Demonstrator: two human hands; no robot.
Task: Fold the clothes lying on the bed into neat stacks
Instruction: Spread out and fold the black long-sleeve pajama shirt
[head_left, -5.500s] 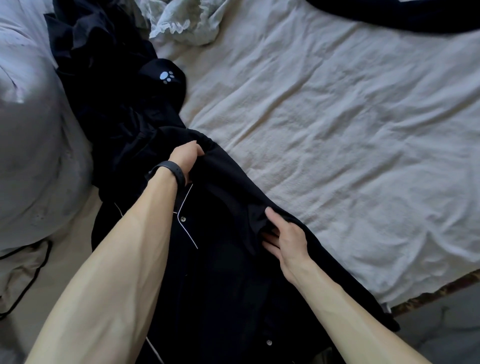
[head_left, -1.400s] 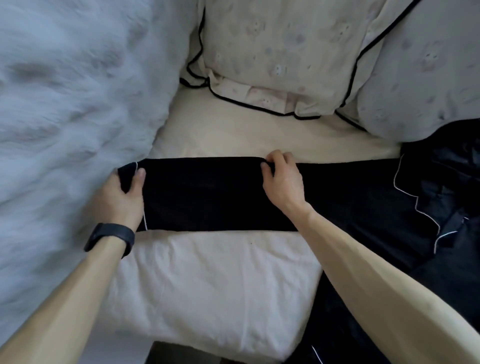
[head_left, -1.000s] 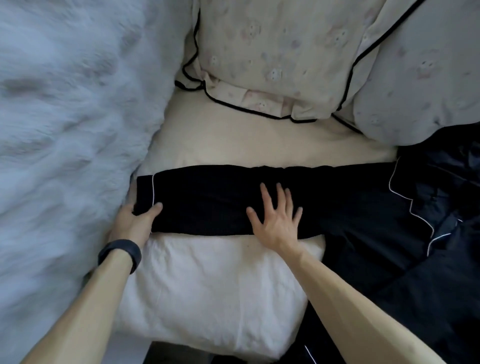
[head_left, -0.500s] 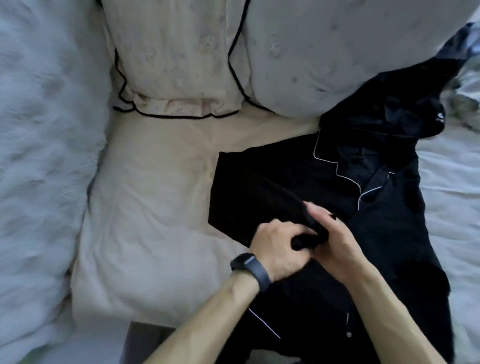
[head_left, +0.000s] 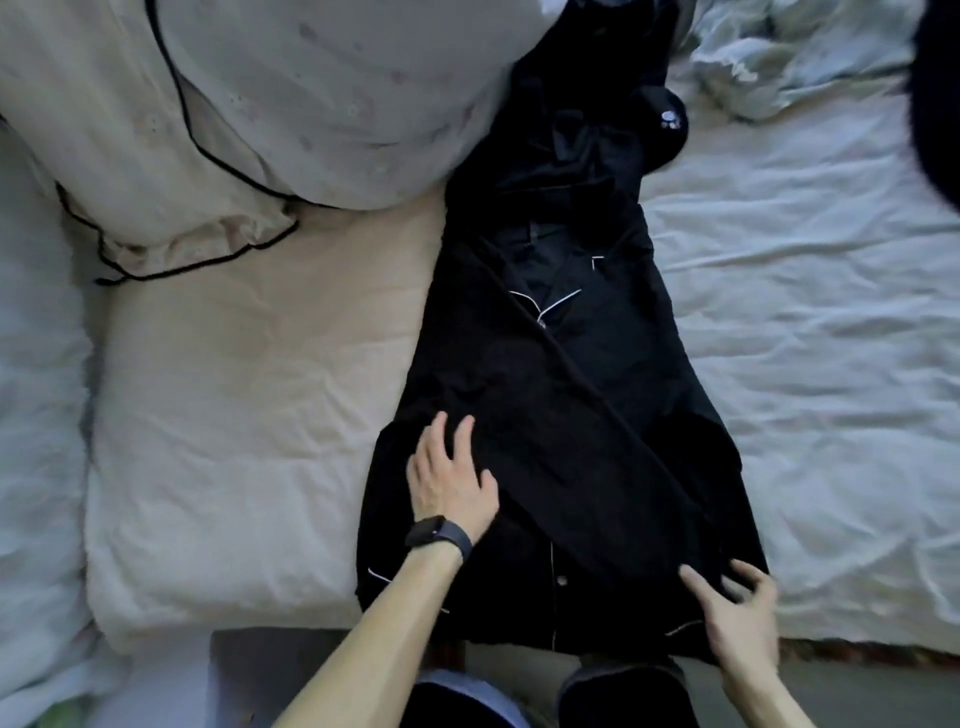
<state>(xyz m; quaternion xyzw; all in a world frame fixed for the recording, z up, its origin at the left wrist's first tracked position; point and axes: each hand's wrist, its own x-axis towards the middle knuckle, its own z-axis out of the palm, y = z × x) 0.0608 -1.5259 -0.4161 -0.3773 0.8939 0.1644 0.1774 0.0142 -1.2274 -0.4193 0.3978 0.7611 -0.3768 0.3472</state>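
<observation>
Bed (head_left: 805, 364) holds a black shirt (head_left: 571, 415), sleeve crossed over (early days); left hand (head_left: 452, 478) presses flat at 8 o'clock, right hand (head_left: 737, 618) loose-fingered at 5; dark heap (head_left: 587, 130) at 12 unfolded.

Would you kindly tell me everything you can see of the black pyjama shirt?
The black pyjama shirt looks like soft woven cloth, with thin white piping at collar and hem and small buttons. It lies front up on the bed, collar away from the person, one sleeve folded diagonally across its front. The left hand rests flat on it; the right hand, fingers spread, touches the sleeve end near the hem.
</observation>
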